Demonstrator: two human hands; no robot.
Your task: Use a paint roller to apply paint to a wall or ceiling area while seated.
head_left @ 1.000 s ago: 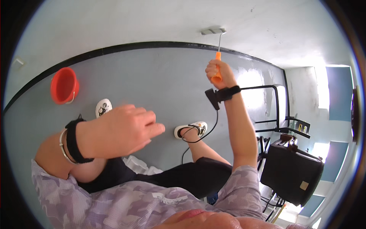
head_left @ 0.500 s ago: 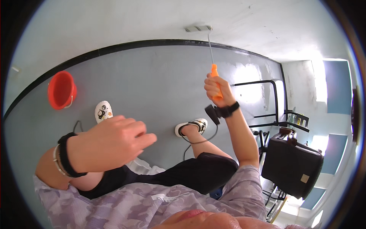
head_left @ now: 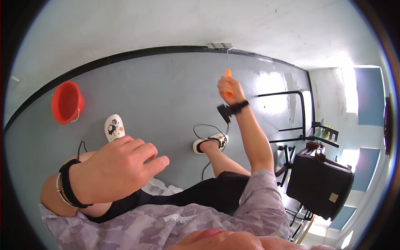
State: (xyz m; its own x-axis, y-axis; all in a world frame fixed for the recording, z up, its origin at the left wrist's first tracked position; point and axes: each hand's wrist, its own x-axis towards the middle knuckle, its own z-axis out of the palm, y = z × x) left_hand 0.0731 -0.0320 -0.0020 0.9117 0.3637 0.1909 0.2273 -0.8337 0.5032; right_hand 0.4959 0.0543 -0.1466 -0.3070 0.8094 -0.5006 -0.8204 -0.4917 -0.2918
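Note:
My right hand (head_left: 231,90) is wrapped round the orange handle (head_left: 228,73) of a paint roller. A thin metal rod runs from the handle to the grey-and-white striped roller sleeve (head_left: 219,46), which lies at the foot of the white wall, over the upper edge of the black skirting band (head_left: 166,50). Contact with the wall cannot be made out for certain. Nearer to me, my left hand (head_left: 121,166) hovers above my lap, its fingers loosely bent and somewhat apart. Nothing shows in it; the palm is hidden.
A red bucket (head_left: 66,102) with a white handle stands on the grey floor (head_left: 150,87) at the left. To the right are a black metal frame (head_left: 302,112) and a black padded chair (head_left: 318,183). A cable (head_left: 204,166) hangs by my right leg.
The roller has come down the wall onto the skirting band. My right hand has moved slightly left. My left hand has barely shifted.

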